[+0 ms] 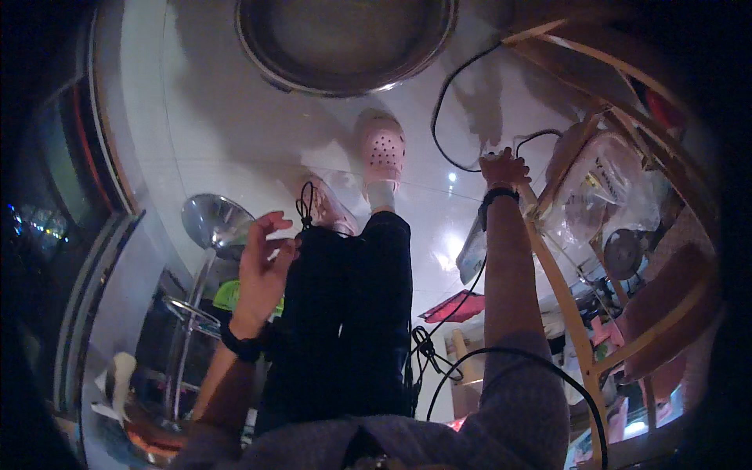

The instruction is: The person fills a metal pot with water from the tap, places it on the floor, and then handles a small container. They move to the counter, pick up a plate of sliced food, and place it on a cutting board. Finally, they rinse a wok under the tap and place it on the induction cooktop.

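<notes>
My left hand (267, 264) is raised beside my dark trousers, its fingers curled but apart. A small looped black cord (305, 205) shows just right of its fingertips, over a pink clog (329, 208); whether the fingers touch the cord I cannot tell. My right hand (505, 169) reaches out to the right, at the end of a wooden frame (558, 276). A black cable (436, 117) runs from the upper frame to this hand, and another piece leaves on its far side. Something small and pale lies at its fingertips, mostly hidden.
A large round metal-rimmed object (346, 47) stands ahead of my feet. On the left is a chrome stool (217, 220) near a window. Clear plastic wrapping (605, 188) covers something within the wooden frame. A red flat item (455, 306) and a bundled black cable (426, 346) are lower right.
</notes>
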Tool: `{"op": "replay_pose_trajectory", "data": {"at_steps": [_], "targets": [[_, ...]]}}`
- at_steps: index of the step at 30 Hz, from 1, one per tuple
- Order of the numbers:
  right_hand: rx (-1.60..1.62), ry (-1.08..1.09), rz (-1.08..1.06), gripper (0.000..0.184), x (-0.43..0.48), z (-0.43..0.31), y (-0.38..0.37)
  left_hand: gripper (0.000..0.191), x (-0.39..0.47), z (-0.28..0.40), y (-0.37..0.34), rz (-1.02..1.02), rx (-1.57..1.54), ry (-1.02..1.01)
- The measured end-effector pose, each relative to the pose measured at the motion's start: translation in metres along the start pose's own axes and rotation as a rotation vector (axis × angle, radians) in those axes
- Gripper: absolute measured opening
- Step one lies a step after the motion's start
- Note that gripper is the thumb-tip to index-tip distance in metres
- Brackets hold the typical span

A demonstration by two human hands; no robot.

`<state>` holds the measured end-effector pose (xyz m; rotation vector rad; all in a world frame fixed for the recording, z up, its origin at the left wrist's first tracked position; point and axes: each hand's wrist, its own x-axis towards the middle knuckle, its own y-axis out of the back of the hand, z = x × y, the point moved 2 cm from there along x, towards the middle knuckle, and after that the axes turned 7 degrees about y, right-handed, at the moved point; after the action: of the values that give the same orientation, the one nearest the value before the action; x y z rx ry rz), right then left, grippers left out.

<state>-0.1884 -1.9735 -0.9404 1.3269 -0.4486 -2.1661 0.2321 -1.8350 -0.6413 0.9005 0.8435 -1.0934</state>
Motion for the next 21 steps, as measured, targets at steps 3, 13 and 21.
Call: {"op": "replay_pose_trajectory", "data": {"at_steps": [3, 13, 21], "targets": [[-0.021, 0.01, 0.013, 0.07, -0.003, 0.0, 0.003, 0.044, -0.004, -0.011, 0.013, -0.02, 0.028, -0.029], [-0.159, 0.135, 0.039, 0.074, -0.013, -0.013, -0.023, 0.047, -0.019, -0.046, 0.031, 0.035, -0.013, 0.047], [-0.105, 0.067, 0.043, 0.076, -0.01, -0.008, -0.051, 0.045, -0.022, -0.036, 0.031, 0.021, 0.07, 0.016]]}}
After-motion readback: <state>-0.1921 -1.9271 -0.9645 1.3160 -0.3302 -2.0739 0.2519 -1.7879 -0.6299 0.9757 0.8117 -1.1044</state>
